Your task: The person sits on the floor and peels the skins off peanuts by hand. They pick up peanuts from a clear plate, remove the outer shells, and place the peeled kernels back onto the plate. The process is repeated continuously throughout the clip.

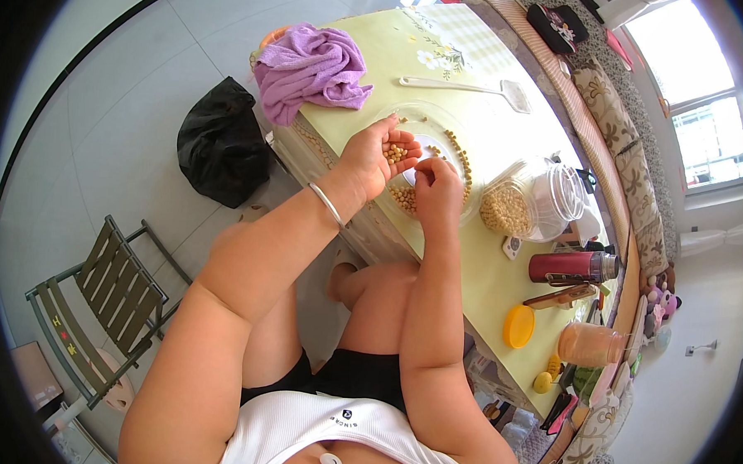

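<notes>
Cupping beans (396, 154) above the tray (435, 110), left hand (373, 159) half-open | right hand (441, 189) pinched, contents I can't see | careless tilt could spill beans beyond tray

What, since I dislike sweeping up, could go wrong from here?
The beans in the cupped left hand could roll off if it tips. The right hand might knock loose ones out of the clear plate. The clear jar beside the plate looks uncapped, so a bump might spill its contents.
</notes>
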Demonstrator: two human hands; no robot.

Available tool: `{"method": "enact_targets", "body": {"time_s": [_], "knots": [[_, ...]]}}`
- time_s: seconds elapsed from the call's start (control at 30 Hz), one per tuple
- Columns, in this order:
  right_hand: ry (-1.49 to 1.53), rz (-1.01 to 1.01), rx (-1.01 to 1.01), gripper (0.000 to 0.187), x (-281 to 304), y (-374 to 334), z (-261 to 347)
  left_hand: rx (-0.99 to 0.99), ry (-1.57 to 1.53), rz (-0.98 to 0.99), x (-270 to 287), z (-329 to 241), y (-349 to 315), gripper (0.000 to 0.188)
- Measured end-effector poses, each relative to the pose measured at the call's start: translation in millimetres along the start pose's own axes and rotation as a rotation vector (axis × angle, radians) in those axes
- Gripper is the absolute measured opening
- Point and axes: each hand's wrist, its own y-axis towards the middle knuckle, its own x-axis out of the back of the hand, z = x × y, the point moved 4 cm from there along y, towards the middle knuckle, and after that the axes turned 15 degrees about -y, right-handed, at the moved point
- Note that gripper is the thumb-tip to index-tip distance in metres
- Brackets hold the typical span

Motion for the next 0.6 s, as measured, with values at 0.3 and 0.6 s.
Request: {"method": "enact_targets", "body": {"time_s": [0.3, 0.6], "knots": [[-0.197, 0.135, 0.099, 0.024, 7, -12, 3, 0.010, -0.019, 0.018, 5, -4, 3, 0.040], [-0.091, 0.141, 0.019, 0.008, -1, -3, 1, 0.006, -0.012, -0.021, 0, -2, -2, 0.034]]}}
